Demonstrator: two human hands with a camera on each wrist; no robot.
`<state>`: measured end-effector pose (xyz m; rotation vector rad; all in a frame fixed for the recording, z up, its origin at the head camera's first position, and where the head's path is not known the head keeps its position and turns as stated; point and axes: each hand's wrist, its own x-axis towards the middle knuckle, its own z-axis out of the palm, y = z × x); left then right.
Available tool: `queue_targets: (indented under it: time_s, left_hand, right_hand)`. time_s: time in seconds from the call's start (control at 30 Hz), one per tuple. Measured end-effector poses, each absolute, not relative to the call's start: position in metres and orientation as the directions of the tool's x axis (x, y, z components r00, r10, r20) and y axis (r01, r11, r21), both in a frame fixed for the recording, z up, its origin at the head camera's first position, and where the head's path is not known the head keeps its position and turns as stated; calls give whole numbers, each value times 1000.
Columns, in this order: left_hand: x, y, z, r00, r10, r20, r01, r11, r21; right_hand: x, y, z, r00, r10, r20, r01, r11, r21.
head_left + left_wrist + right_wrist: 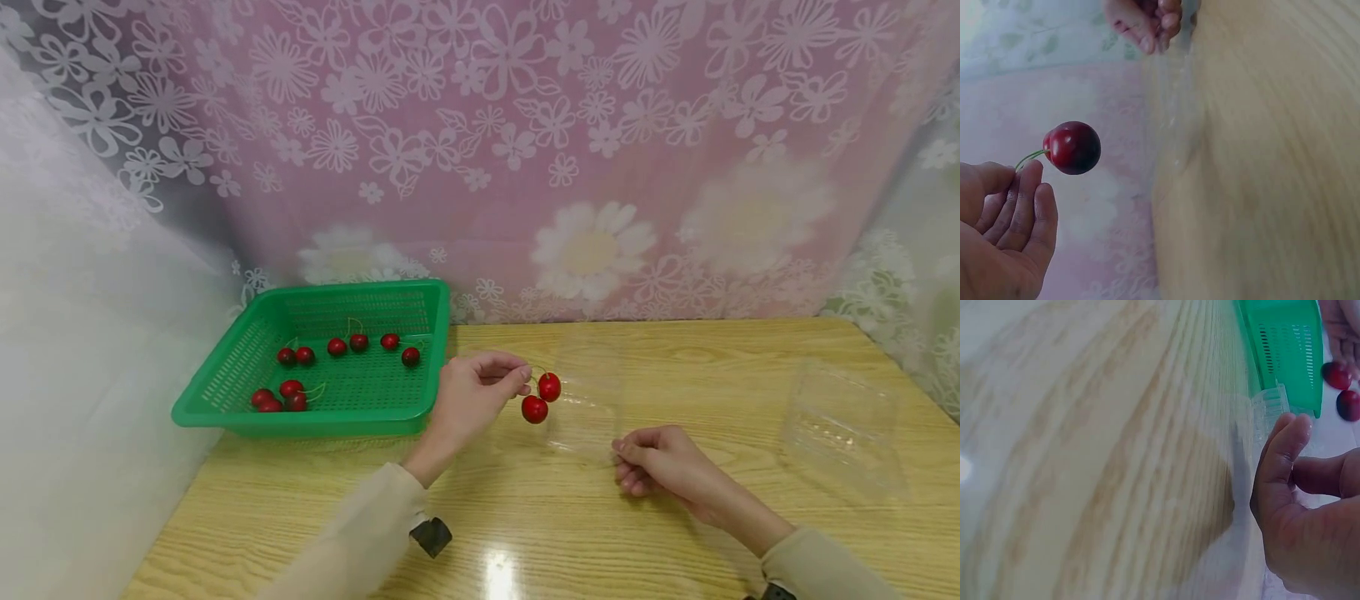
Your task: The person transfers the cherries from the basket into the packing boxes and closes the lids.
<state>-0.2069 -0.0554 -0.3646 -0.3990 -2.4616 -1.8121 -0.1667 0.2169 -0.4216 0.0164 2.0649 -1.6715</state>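
My left hand (474,398) pinches the thin green stems of a pair of red cherries (535,409) between thumb and fingertips. The cherries hang in the air above the left part of a clear plastic box (585,417) on the table. In the left wrist view one cherry (1075,148) largely covers the other. My right hand (667,467) pinches the near right edge of that box with thumb and curled fingers. The right wrist view shows the box's ribbed clear wall (1268,406) just beyond those fingertips.
A green plastic basket (337,423) stands at the left of the wooden table (570,533), with several cherries (337,347) inside. Another clear plastic box (840,425) stands at the right. A flowered pink curtain (480,192) hangs behind the table's back edge.
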Motion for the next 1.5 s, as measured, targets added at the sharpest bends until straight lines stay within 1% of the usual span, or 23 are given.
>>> queue_targets:
  time_s: [0.17, 0.43, 0.53, 0.63, 0.7, 0.83, 0.93, 1.07, 1.33, 1.43, 1.5]
  left_hand:
    - [-211, -35, -382, -973, 186, 137, 184, 268, 946]
    - [-221, -8, -403, -990, 144, -6, 27, 228, 973]
    - [-222, -3, -410, -991, 122, -62, -31, 241, 970]
    - [-223, -1, -416, -990, 116, -77, -42, 282, 959]
    - [-223, -1, -419, -990, 124, -61, -18, 320, 947]
    - [-224, -4, -422, -983, 177, 41, 117, 442, 889]
    - [-224, -6, -422, -964, 239, 118, 237, 567, 789]
    - [-223, -6, -420, -934, 323, 153, 343, 687, 641]
    - [-220, -3, -416, -897, 392, 206, 442, 796, 413]
    - [-220, -3, -416, -890, 402, 213, 454, 817, 354]
    - [-220, -4, -415, -891, 405, 207, 453, 825, 339]
  right_hand:
    - [-167, 214, -422, -883, -281, -377, 309, 257, -916]
    - [-166, 213, -421, -883, -284, -373, 303, 262, -916]
    - [-166, 212, -422, -882, -287, -373, 302, 264, -916]
    - [-166, 212, -422, -880, -292, -375, 304, 262, -916]
    - [-166, 211, -421, -879, -295, -376, 304, 262, -916]
    - [-167, 210, -421, -879, -299, -370, 298, 261, -918]
    - [-167, 210, -421, -880, -303, -365, 293, 260, -920]
    - [-168, 210, -422, -881, -302, -365, 293, 258, -921]
    - [-168, 209, -422, -880, -288, -377, 308, 257, -916]
    - [-167, 209, -422, -880, -285, -381, 311, 261, -914]
    - [-167, 209, -422, -880, -285, -381, 310, 265, -913]
